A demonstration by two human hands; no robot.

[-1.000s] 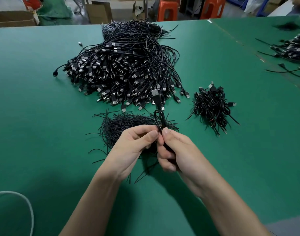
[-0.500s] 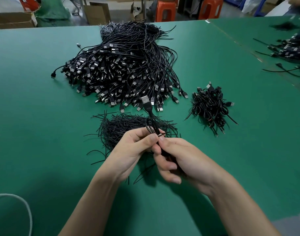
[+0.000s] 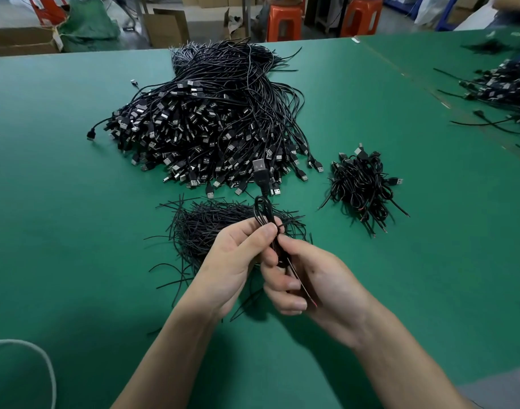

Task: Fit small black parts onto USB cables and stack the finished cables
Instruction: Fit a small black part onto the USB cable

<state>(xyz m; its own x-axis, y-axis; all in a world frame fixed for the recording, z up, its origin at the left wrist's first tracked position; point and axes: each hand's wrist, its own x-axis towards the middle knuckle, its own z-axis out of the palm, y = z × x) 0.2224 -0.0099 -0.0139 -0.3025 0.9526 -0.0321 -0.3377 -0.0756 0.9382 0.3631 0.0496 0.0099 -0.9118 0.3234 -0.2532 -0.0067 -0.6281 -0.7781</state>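
My left hand and my right hand meet above the green table, both pinching one folded black USB cable. Its plug sticks up away from me, and a thin red-tipped wire end lies across my right palm. Under my hands lies a loose heap of thin black ties. Behind it is a big pile of USB cables. To the right sits a small stack of bundled cables.
A white cord loops at the near left edge. More black cables lie on the adjoining table at the right. Cardboard boxes and orange stools stand beyond the far edge.
The held cable's plug has swung slightly from left back to upright, and my right fingers have shifted along the folded cable. Both hands stay together over the tie heap.
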